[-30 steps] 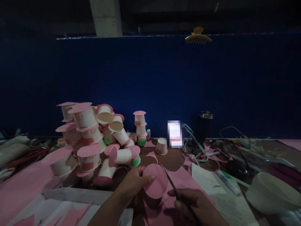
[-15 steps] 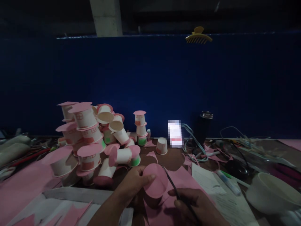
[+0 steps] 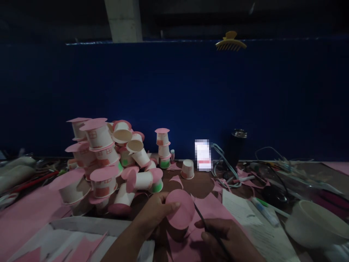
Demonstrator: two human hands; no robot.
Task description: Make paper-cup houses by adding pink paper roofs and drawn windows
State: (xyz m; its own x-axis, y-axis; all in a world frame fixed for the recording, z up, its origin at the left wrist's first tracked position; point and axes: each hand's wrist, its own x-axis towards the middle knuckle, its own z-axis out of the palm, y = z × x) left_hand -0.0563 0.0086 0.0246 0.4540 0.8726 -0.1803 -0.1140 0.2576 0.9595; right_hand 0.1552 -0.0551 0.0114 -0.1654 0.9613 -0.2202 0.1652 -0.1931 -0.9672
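Note:
My left hand (image 3: 154, 214) is closed on a round pink paper disc (image 3: 181, 210), thumb across its left edge, holding it above the table near the bottom centre. My right hand (image 3: 227, 240) grips dark scissors (image 3: 203, 220) whose blades reach up to the disc's right edge. Under both hands lies a pink paper sheet (image 3: 207, 207) with cut-out notches.
A heap of paper cups with pink disc tops (image 3: 109, 163) stands at the left, a single cup (image 3: 187, 169) behind. A dark tumbler (image 3: 236, 147), cables and pens (image 3: 263, 211) lie to the right, with a white bowl (image 3: 313, 222). A blue partition (image 3: 174, 94) backs the table.
The scissor blades have drawn back a little along the disc's right edge. Both hands and the disc stay almost in place.

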